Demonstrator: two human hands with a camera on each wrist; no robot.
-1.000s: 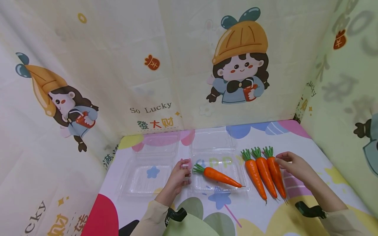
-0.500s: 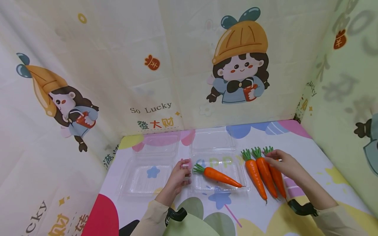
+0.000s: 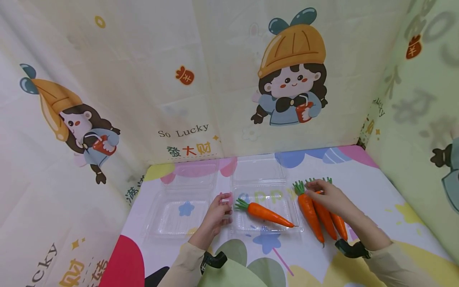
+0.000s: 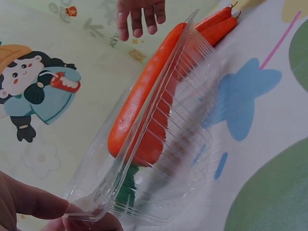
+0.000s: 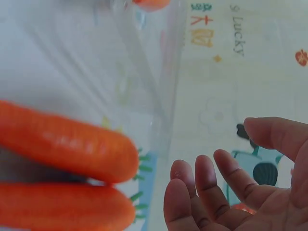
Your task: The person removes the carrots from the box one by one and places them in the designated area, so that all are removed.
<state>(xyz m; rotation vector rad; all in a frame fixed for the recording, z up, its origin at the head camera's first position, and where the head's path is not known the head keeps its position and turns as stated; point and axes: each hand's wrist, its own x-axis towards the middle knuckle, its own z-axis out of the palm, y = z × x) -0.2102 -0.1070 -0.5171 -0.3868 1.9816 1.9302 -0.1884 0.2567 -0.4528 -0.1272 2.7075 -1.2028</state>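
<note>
My left hand (image 3: 216, 215) pinches the left rim of a clear plastic clamshell box (image 4: 187, 120) between thumb and fingers. Diagonally in that box lies an orange carrot (image 3: 270, 215), its green top to the left and its tip at the right front rim. To the right of the box, three more carrots lie side by side: a left one (image 3: 310, 219), a middle one (image 3: 327, 221) and a right one (image 3: 339, 226). Over their green tops hovers my right hand (image 3: 331, 196), partly hiding the middle and right ones. In the right wrist view its fingers are loosely bent with nothing between them.
A second clear clamshell box (image 3: 168, 235) stands open at the left. Both lids lean back toward the printed curtain (image 3: 222, 99), which closes off the rear. A patterned cloth (image 3: 362, 171) covers the table.
My right hand has moved left across the carrot tops, from the right carrot toward the left one. The left hand and the boxes have stayed in place.
</note>
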